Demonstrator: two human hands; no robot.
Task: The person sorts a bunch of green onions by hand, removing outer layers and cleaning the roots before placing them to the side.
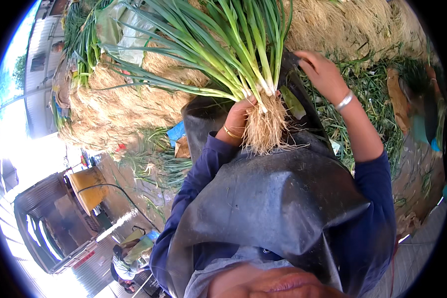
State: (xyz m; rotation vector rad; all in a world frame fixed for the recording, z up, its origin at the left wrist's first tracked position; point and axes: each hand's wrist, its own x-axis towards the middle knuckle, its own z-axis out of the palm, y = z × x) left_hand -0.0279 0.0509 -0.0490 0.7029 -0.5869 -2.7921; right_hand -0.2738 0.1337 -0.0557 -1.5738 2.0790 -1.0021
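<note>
The wearer's chin (269,274) is shown nearest, then a black apron (263,198). Spring onions (240,54) are clamped near their roots by the left hand (237,119). The right hand (323,77) is held beside them, its grip indeterminable. Beyond, rooted bundles (119,109) are heaped.

I see a smooth, glossy, rubber-like black apron (268,198) at centre. Upper right, the bangle (344,101) looks polished metal; upper centre, the roots (266,128) look rough.
</note>
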